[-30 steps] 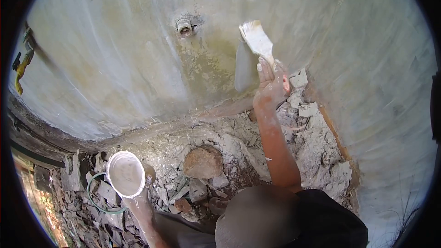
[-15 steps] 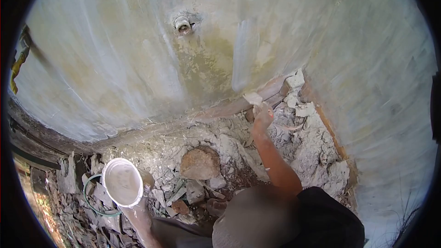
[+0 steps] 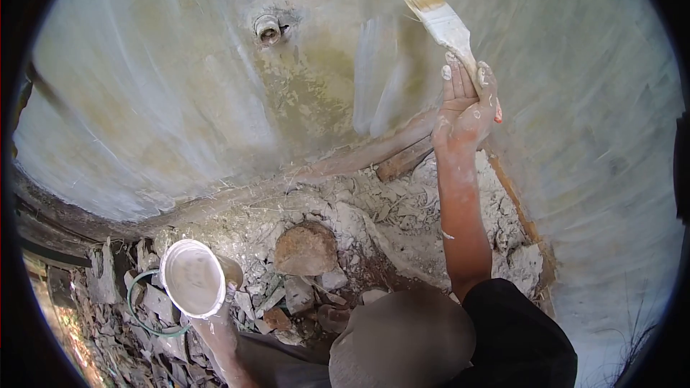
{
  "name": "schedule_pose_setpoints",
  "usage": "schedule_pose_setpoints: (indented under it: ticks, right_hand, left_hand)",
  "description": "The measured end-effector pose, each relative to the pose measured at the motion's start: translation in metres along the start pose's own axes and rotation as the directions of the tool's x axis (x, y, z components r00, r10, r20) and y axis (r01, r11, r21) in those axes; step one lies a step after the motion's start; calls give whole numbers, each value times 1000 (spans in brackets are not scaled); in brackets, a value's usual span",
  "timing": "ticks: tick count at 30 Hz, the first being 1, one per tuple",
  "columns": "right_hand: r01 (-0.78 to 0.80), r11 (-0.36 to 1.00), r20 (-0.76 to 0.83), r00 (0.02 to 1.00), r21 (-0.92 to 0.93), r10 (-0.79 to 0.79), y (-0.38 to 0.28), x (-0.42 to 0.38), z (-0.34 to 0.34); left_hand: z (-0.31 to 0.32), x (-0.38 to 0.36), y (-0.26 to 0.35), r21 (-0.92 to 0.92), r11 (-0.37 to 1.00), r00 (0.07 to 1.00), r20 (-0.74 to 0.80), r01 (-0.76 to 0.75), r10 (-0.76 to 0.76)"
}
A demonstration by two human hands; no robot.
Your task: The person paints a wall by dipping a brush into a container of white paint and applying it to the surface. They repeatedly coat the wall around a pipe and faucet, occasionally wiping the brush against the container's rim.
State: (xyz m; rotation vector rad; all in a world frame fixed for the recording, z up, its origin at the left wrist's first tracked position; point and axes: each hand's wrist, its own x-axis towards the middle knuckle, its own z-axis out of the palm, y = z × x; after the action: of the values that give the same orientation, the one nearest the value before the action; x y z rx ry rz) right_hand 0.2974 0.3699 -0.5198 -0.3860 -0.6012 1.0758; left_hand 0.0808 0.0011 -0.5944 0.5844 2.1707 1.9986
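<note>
My right hand (image 3: 463, 111) is raised in front of the wall (image 3: 316, 100), closed around the handle of a flat paintbrush (image 3: 448, 27). The brush points up and left, its bristles yellowish and its lower part smeared white. White splashes cover my fingers. At the lower left, my left hand (image 3: 217, 323) grips a white bucket (image 3: 231, 273) from below and the side. Milky, pale liquid shows inside it. Wet-looking pale streaks (image 3: 366, 79) run down the wall to the left of the brush.
A pipe stub (image 3: 268, 29) sticks out of the wall. Below lie a large brown stone (image 3: 306, 248), a brick (image 3: 404, 162), crumbled rubble (image 3: 366, 208) and broken shards. A green hoop (image 3: 136, 316) is beside the bucket. A blurred round shape (image 3: 406, 341) covers the bottom middle.
My right hand has moved up from the wall's foot with the brush, which now points upward. Another pale streak shows beside the first. The bucket stays nearly in place.
</note>
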Motion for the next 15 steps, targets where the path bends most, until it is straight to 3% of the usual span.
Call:
schedule_pose_setpoints:
  ticks: [3,7,9,11,12,14,15]
  right_hand:
    - [-33,997,51,998,66,30,33,-11,-25]
    - [-299,953,-114,946,45,302,96,-40,-92]
    - [-351,936,-136,929,-30,344,123,-65,-144]
    - [-445,895,-286,861,-24,421,127,-89,-175]
    - [-440,898,-288,863,-25,415,129,-94,-191]
    - [-496,866,-471,781,-67,411,136,-94,-222]
    - [-496,866,-468,782,-67,412,145,-84,-234]
  left_hand:
    - [-3,-2,1,-20,998,998,-1,58,-58]
    - [-9,-2,0,19,999,999,-10,49,-49]
    - [-7,-3,2,49,998,998,-33,47,-46]
    - [-1,-4,7,-89,995,998,-20,54,-56]
    - [0,-5,10,-92,994,998,-14,54,-56]
    - [-1,-5,14,-37,995,995,-1,97,-97]
    - [-1,-4,10,-39,995,995,-4,96,-96]
